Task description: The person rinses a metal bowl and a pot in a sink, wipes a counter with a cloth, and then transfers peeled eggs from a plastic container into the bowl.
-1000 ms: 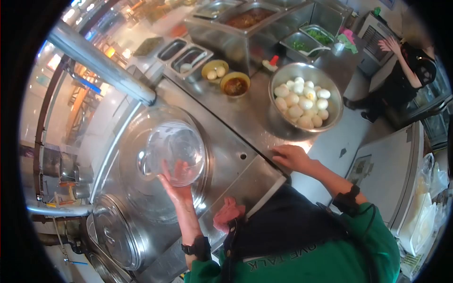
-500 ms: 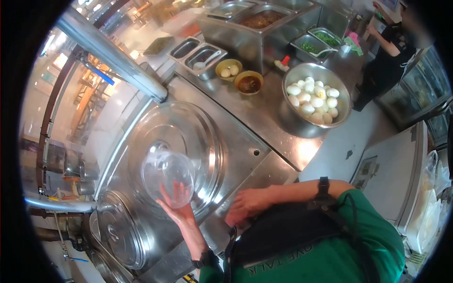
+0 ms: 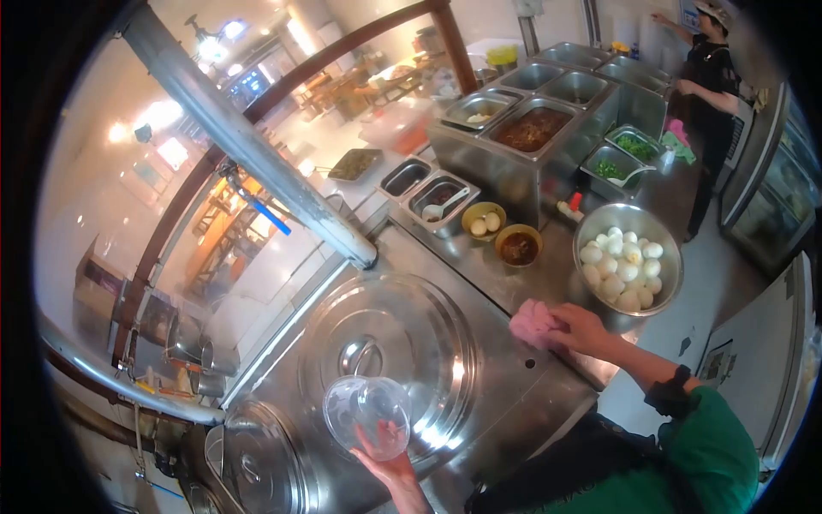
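Note:
A clear round plastic bowl [image 3: 366,411] rests against the spread fingers of my left hand [image 3: 390,458], over the large round steel lid [image 3: 321,343]. My right hand [image 3: 582,330] is closed round a crumpled pink cloth [image 3: 534,324], above the steel counter beside the metal bowl [image 3: 670,287] of peeled eggs [image 3: 628,267]. Two small yellow bowls stand behind the cloth: one with eggs [image 3: 485,224], one with dark sauce [image 3: 519,248].
Steel food trays [image 3: 535,130] stand at the back, with chopped greens [image 3: 610,168] nearer. A metal pipe [image 3: 248,141] slants across the left. A second pot lid [image 3: 257,463] lies lower left. Another person [image 3: 712,103] stands at the back right.
My right hand has moved forward from near my body and now holds the pink cloth. The view has shifted, showing more of the back trays. My left hand still supports the plastic bowl.

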`<state>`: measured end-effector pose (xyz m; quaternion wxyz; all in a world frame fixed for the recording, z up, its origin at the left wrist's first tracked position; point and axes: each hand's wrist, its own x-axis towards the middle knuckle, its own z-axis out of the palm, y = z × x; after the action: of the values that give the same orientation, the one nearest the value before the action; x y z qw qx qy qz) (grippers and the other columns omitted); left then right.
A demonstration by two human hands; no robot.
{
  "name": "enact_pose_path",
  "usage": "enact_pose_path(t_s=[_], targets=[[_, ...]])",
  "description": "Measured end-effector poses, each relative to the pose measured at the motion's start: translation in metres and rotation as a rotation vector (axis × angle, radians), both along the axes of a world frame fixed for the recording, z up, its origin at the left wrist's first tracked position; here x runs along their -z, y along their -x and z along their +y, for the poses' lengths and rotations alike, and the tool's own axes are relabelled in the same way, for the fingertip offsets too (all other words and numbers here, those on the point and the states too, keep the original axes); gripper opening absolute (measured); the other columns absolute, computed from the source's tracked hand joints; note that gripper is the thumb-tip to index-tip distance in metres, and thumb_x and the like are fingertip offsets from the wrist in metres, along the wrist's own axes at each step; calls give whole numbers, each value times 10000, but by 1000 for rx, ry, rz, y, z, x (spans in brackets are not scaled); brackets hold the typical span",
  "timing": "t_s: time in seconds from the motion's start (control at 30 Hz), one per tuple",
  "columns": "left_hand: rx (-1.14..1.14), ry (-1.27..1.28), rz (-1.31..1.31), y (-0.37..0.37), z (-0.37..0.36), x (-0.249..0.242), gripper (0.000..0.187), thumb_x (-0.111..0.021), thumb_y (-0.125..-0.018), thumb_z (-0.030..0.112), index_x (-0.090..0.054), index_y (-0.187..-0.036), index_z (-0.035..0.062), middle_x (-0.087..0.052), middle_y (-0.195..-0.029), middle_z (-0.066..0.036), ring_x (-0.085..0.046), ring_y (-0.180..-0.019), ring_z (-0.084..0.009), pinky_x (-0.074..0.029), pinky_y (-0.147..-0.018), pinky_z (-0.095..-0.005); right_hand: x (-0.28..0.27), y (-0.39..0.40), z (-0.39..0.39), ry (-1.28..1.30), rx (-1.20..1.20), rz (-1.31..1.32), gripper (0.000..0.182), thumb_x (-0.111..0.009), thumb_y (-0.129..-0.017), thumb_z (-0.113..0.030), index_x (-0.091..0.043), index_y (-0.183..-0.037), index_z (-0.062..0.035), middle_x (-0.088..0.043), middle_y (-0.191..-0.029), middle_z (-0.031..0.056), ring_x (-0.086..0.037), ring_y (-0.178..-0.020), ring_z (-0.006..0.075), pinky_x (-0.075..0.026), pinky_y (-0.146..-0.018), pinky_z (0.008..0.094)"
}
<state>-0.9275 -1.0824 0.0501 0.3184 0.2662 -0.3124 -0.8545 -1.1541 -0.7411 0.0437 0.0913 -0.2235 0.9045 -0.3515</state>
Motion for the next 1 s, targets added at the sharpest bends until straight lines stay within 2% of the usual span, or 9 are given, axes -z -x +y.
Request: enact_pose_path(t_s=[0.03,0.13,0.2,0.3,0.57,0.7,0.77,0.8,1.0], targets=[[13,-1,-2,3,0,0,685,-451,-745,664,-352,-1284,254,-510,-1043,-99,-538,-892,-231,-430,-694,-304,14,7,-4,-1,13,-2,551,-626,-703,-373,-521,-1125,-36,-535,-1125,135,-544,-960,257,-450,-766,316],[-7,-39,0,12,1,1,695,-493,-733,648,-359,-1279,240,-496,-1066,-117,-529,-916,-239,-431,-770,-324,65,25,-19,-131,20,188,597,-570,-760,-352,-401,-1226,-20,-363,-1295,167,-428,-1105,310,-407,-834,368],[17,-35,-6,14,0,1,700,-507,-730,641,-358,-1284,239,-484,-1083,-120,-521,-935,-239,-424,-793,-329,84,32,-39,-269,-109,500,549,-497,-811,-293,-348,-1252,-1,-285,-1334,204,-348,-1171,352,-358,-886,405],[21,-28,-22,12,-4,4,714,-523,-724,635,-352,-1295,241,-465,-1115,-125,-504,-971,-240,-411,-824,-338,74,52,-70,-210,-65,447,452,-434,-841,-225,-369,-1233,-10,-307,-1316,218,-353,-1169,361,-337,-899,422],[-42,-22,-64,18,-4,6,742,-506,-716,655,-338,-1314,249,-449,-1145,-123,-476,-1018,-247,-398,-856,-361,87,144,-171,-61,34,419,417,-424,-850,-236,-384,-1203,-18,-322,-1298,214,-354,-1159,359,-328,-911,419],[-100,38,-13,15,-8,7,705,-412,-756,673,-299,-1329,279,-439,-1129,-128,-483,-998,-281,-387,-882,-428,96,191,-204,-36,-18,321,429,-438,-846,-237,-361,-1217,-36,-325,-1305,191,-317,-1197,351,-294,-943,450],[-61,86,-125,9,-6,-2,676,-451,-787,591,-355,-1310,174,-390,-1291,-124,-413,-1131,-290,-344,-931,-456,104,198,-213,-10,-28,379,428,-437,-848,-234,-361,-1220,-37,-334,-1299,186,-328,-1191,350,-286,-949,459],[-26,135,-195,14,-4,-6,834,-427,-721,682,-208,-1372,209,-188,-1415,-108,-214,-1269,-354,-185,-1024,-532,102,200,-212,-28,4,413,428,-436,-849,-232,-361,-1222,-37,-342,-1292,181,-338,-1185,350,-278,-955,468],[-91,64,-240,19,12,-21,828,-459,-722,661,-224,-1367,199,-225,-1404,-88,-240,-1254,-360,-212,-1014,-536,90,168,-177,39,-45,443,422,-453,-846,-256,-389,-1234,-104,-389,-1264,153,-421,-1113,348,-335,-908,453]])
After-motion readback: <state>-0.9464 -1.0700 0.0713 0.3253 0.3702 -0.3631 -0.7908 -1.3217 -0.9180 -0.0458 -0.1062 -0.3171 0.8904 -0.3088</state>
